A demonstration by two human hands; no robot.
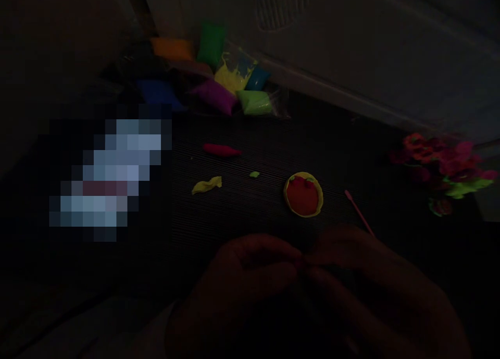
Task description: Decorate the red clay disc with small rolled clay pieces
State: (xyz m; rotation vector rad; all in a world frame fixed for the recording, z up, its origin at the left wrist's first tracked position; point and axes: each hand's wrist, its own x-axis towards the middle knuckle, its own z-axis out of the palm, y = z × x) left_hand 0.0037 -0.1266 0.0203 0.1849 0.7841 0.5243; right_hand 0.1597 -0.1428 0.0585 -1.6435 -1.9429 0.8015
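My left hand (250,275) and my right hand (363,281) meet at the fingertips, low in the dim view. Between the pinched fingers shows a tiny piece of pink clay (299,264), mostly hidden. Just beyond the fingertips lies a round clay disc (302,197) with a red middle, a yellow rim and small green bits near its top. Left of it are a small green clay scrap (254,174), a flattened yellow clay strip (208,185) and a pink-red clay roll (222,150). A thin pink stick tool (359,213) rests to the right of the disc, partly behind my right hand.
Several bags of coloured clay, among them a purple bag (216,96) and a light green bag (254,102), are heaped at the back. A blurred-out bright screen (113,176) is at left. Colourful flower-like pieces (449,156) sit at right on the dark table (242,213).
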